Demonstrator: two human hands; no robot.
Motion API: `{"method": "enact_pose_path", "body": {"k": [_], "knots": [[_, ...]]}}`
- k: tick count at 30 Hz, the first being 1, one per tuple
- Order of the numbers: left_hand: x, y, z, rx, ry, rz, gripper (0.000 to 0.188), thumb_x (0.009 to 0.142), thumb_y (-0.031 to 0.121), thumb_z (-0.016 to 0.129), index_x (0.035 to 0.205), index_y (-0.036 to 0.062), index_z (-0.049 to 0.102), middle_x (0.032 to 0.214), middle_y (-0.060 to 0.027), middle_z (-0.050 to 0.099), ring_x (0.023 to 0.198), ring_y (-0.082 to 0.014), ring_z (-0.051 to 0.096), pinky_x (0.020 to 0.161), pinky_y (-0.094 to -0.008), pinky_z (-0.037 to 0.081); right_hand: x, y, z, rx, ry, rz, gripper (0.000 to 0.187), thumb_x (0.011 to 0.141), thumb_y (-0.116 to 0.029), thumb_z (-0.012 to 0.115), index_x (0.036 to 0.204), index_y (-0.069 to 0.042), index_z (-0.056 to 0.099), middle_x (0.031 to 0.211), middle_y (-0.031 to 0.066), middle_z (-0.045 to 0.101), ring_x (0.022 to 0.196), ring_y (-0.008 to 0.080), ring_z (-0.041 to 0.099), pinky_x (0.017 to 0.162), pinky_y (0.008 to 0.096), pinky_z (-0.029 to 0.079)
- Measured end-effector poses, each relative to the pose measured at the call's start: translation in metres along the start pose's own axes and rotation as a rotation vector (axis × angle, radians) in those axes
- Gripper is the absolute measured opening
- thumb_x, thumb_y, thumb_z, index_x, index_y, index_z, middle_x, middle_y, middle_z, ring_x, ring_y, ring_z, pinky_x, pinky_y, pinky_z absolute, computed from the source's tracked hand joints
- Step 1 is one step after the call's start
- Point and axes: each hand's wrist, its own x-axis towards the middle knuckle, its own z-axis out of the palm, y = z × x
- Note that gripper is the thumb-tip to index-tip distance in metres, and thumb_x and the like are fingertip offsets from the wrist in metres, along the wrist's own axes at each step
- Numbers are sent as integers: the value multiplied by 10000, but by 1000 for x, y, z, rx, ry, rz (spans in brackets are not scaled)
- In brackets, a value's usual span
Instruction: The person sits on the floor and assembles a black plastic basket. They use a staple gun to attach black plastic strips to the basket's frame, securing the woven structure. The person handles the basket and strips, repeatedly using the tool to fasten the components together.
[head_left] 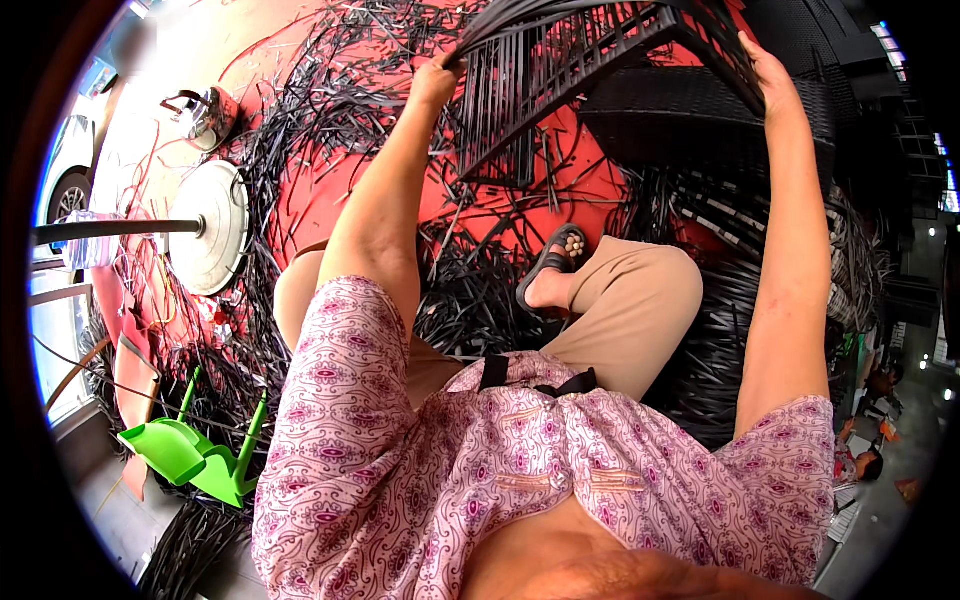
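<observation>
Held up above a red floor point(325, 205) strewn with black strips point(320, 120), a slatted black frame point(560, 70) spans left to right, its lower rail slanting up rightward. Arms point(375, 185) reach forward, nearly straight; left hand point(437, 80) clasps one end, right hand point(770, 75) grips the other.

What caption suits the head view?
Left hand grips a black slatted frame, right hand at its edge, above red flooring strewn with black strips.
</observation>
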Motion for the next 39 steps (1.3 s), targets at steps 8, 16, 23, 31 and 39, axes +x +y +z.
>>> {"method": "enact_pose_path", "body": {"k": [8,16,23,31,39], "knots": [[-57,16,-22,75,-38,-128,418,874,484,610,962,82,680,744,-140,655,719,-295,658,672,-394,484,13,12,-1,-171,304,-174,416,1018,-376,477,1201,-34,629,1104,120,696,978,193,675,853,338,549],[-157,31,-54,-608,44,-466,230,879,280,602,810,62,606,609,-37,514,496,-174,539,475,-305,459,72,37,96,-58,47,-27,392,1011,-380,449,1010,-31,628,984,133,687,875,321,659,780,488,532],[-220,152,-5,-1085,-215,-873,289,977,358,556,794,136,533,582,33,464,492,-132,465,484,-305,431,47,44,147,-266,182,84,422,966,-510,456,1005,-135,645,938,99,674,852,334,621,708,605,470],[-167,229,74,-1656,35,-794,293,1017,303,486,789,118,493,665,9,502,607,-180,526,701,-406,509,78,51,119,-163,140,-144,366,983,-382,476,1014,-66,657,983,113,690,863,298,620,802,472,494],[-42,184,132,-1903,286,-433,295,1024,341,451,893,101,561,811,-39,546,787,-220,573,870,-393,506,99,57,124,-149,104,-173,354,958,-391,524,905,-70,665,839,91,691,705,268,619,707,432,497]]}}
